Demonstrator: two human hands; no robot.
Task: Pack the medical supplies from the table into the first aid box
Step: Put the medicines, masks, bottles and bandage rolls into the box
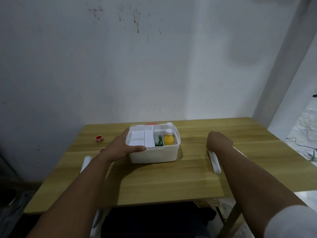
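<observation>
The white first aid box [154,156] stands open in the middle of the wooden table [171,182]. Inside it are a white divider tray [139,138] on the left, a green carton [159,141], a yellow bottle [169,139] with a white cap, and a white bottle [169,124] behind it. My left hand [120,146] grips the box's front-left corner, thumb along the front rim. My right hand [217,143] is bent down on the table to the right of the box, over the far end of a long white packet [215,163]. Its fingers are hidden.
A small red tape roll [98,138] sits at the table's far left. Another white packet [85,163] lies near the left edge, partly behind my left forearm. A wall runs close behind the table. Cables lie on the floor at right.
</observation>
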